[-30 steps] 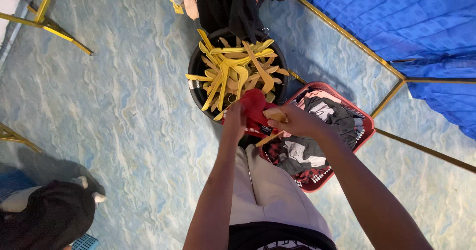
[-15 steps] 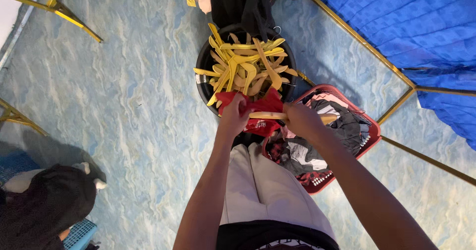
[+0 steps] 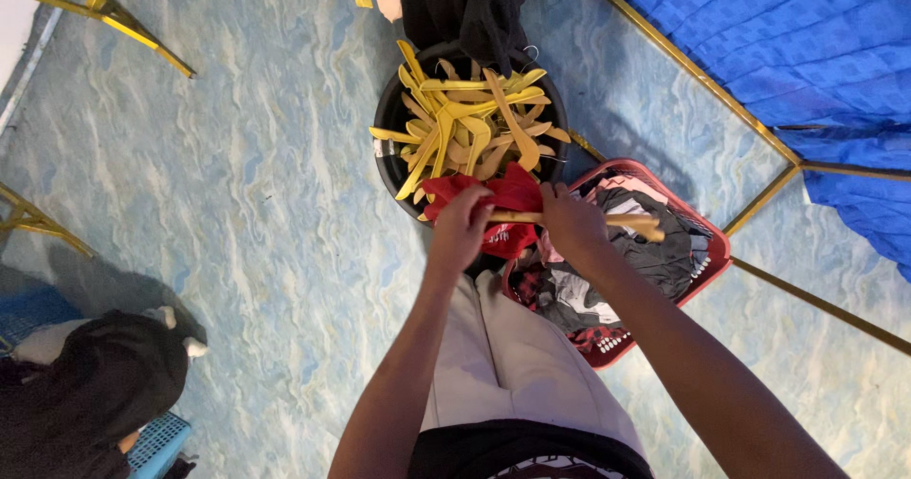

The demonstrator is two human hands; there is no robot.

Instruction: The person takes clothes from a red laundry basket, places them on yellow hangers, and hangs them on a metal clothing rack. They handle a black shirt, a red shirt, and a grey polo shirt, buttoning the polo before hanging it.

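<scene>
Both hands have drawn level since a second ago: left hand point(image 3: 462, 221) pinching the red garment point(image 3: 493, 199), right hand point(image 3: 569, 221) closed around a wooden hanger point(image 3: 607, 221). Garment and hanger sit between the black tub point(image 3: 389, 118) of yellow hangers point(image 3: 455, 123) and the red laundry basket point(image 3: 707, 242) to the right.

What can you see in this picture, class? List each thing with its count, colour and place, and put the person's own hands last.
Red garment: one, red, held in both hands, in front of the bucket.
Wooden hanger: one, tan, held across the garment.
Bucket: one, black, top centre.
Hangers: many, yellow, piled in the bucket.
Laundry basket: one, red, right of the hands, full of clothes.
Blue cloth: one, blue, top right.
Dark bundle: one, black, bottom left.
Left hand: grips the garment.
Right hand: grips the hanger.
</scene>
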